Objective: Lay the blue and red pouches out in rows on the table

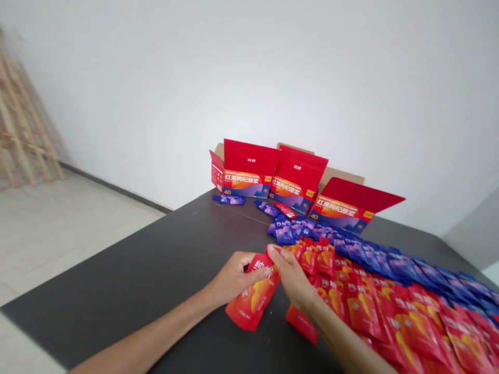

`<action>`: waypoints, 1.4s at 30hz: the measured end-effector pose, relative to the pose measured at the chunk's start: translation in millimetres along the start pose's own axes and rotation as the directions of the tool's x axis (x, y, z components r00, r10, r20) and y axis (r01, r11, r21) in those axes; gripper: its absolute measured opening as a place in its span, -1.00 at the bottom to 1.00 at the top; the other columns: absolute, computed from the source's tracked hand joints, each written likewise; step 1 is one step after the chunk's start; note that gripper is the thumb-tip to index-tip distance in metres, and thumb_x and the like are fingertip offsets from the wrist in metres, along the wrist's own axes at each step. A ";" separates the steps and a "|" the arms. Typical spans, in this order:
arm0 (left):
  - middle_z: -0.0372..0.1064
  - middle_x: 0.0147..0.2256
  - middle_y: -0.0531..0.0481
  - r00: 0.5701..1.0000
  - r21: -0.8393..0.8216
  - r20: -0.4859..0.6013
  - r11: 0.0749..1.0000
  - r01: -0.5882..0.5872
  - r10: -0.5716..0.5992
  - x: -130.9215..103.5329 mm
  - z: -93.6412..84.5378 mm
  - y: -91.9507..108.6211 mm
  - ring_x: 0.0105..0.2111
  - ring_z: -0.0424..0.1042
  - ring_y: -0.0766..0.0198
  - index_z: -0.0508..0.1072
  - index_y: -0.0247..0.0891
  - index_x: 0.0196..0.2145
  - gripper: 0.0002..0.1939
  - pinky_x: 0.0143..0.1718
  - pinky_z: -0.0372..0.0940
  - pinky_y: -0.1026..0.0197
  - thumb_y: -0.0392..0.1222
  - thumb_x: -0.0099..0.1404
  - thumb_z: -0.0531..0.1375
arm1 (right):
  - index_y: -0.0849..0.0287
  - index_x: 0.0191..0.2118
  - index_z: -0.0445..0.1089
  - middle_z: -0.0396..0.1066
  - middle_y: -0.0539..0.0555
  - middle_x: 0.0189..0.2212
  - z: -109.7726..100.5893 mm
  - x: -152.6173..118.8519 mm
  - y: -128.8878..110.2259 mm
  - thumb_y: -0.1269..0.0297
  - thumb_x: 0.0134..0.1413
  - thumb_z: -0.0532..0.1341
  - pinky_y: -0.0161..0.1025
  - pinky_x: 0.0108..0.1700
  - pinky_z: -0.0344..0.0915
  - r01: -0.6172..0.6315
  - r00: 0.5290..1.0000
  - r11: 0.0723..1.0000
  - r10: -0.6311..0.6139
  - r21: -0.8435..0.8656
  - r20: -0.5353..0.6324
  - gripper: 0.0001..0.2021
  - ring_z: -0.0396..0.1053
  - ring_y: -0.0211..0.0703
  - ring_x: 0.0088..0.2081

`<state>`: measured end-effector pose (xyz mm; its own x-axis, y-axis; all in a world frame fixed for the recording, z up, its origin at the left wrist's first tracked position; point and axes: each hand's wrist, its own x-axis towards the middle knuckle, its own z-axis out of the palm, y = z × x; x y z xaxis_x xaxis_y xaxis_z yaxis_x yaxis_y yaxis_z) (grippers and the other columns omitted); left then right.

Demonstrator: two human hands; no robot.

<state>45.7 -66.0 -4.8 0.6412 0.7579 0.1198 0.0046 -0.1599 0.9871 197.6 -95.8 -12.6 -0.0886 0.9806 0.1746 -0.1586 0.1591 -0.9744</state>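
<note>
Just above the dark table, my left hand [238, 278] grips a red pouch [253, 299] by its side, thumb across the front. My right hand [290, 272] pinches the top end of the same pouch, which slants down to the left. Beside my right hand lie many overlapping red pouches [362, 306], spreading to the right. Behind them runs a row of blue-purple pouches [366, 253]. Whether the held pouches number more than one is hard to tell.
Three red printed boxes with raised flaps, left [249, 171], middle [298, 179] and right [341, 208], stand at the back of the dark table [156, 270]. A blue pouch [229, 199] lies before the left box. Wooden poles [23, 114] lean at far left.
</note>
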 end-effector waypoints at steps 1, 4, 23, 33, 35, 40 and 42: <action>0.46 -0.50 0.05 1.000 0.006 -0.009 1.000 -0.004 0.004 0.1 -0.3 0.7 -0.51 0.37 0.35 0.48 -0.32 -0.46 -0.67 -0.46 0.22 0.38 0.06 0.13 0.24 | 0.20 -0.42 0.16 0.15 -0.05 -0.53 -0.4 -0.2 -1.4 -0.08 0.15 0.20 -0.40 -0.44 0.18 0.004 1.000 1.000 -0.004 0.011 0.023 -0.58 0.14 -0.28 -0.51; 0.42 -0.55 0.07 0.995 -0.020 -0.094 0.999 -0.040 0.038 0.4 -0.2 2.3 -0.55 0.31 0.38 0.46 -0.32 -0.49 -0.64 -0.50 0.17 0.39 0.08 0.16 0.20 | 0.21 -0.39 0.23 0.17 -0.03 -0.50 -1.4 -2.0 -1.9 -0.04 0.21 0.17 -0.40 -0.39 0.19 0.040 0.996 0.998 -0.036 -0.049 0.079 -0.62 0.18 -0.26 -0.46; 0.37 -0.48 0.07 0.984 0.025 -0.093 0.989 -0.148 0.150 -2.9 1.5 -0.3 -0.48 0.26 0.38 0.46 -0.34 -0.30 -0.60 -0.44 0.14 0.39 0.10 0.22 0.13 | 0.23 -0.26 0.31 0.27 0.04 -0.38 -7.7 -7.9 -4.2 -0.03 0.27 0.11 -0.35 -0.25 0.26 0.139 0.989 0.979 -0.145 -0.148 -0.027 -0.64 0.27 -0.16 -0.32; 0.18 -0.62 0.16 0.984 0.094 -0.133 0.990 -0.104 0.116 -0.9 1.4 0.4 -0.62 0.16 0.47 0.27 -0.29 -0.54 -0.56 -0.54 0.07 0.41 0.10 0.31 -0.02 | 0.27 -0.33 0.31 0.30 0.03 -0.46 -19.2 -7.4 -19.0 0.04 0.16 0.23 -0.43 -0.47 0.25 0.127 0.976 0.990 -0.137 -0.063 -0.172 -0.67 0.27 -0.25 -0.48; 0.25 -0.55 0.13 0.994 0.052 -0.036 0.994 -0.097 0.099 -0.8 2.5 0.6 -0.62 0.20 0.48 0.29 -0.28 -0.44 -0.61 -0.54 0.10 0.41 0.07 0.33 -0.06 | 0.25 -0.29 0.31 0.34 0.05 -0.44 -41.1 -6.9 -37.8 0.06 0.08 0.29 -0.41 -0.48 0.30 0.064 0.966 0.997 -0.055 0.030 -0.253 -0.68 0.32 -0.22 -0.48; 0.31 -0.46 0.12 0.992 0.035 0.056 0.993 -0.114 0.111 1.1 5.8 -4.2 -0.53 0.31 0.45 0.24 -0.21 -0.20 -0.76 -0.45 0.17 0.40 0.00 0.31 0.03 | 0.26 -0.15 0.33 0.40 0.14 -0.30 -111.5 -28.7 -85.5 0.16 -0.10 0.36 -0.26 -0.30 0.42 -0.164 0.925 0.985 0.172 0.055 -0.338 -0.60 0.41 -0.08 -0.35; 0.30 -0.44 0.13 0.991 0.045 0.069 0.992 -0.119 0.116 2.5 6.0 -7.2 -0.49 0.32 0.43 0.22 -0.19 -0.17 -0.76 -0.41 0.20 0.37 -0.02 0.29 0.07 | 0.25 -0.14 0.33 0.40 0.14 -0.28 -139.1 -44.4 -83.8 0.12 -0.11 0.35 -0.18 -0.24 0.42 -0.279 0.923 0.959 0.252 -0.053 -0.290 -0.57 0.42 -0.01 -0.31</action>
<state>51.8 -66.7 -12.3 0.6891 0.6886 0.2259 -0.0375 -0.2774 0.9600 351.7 -136.9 41.6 0.1636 0.9785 -0.1257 -0.0757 -0.1146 -0.9905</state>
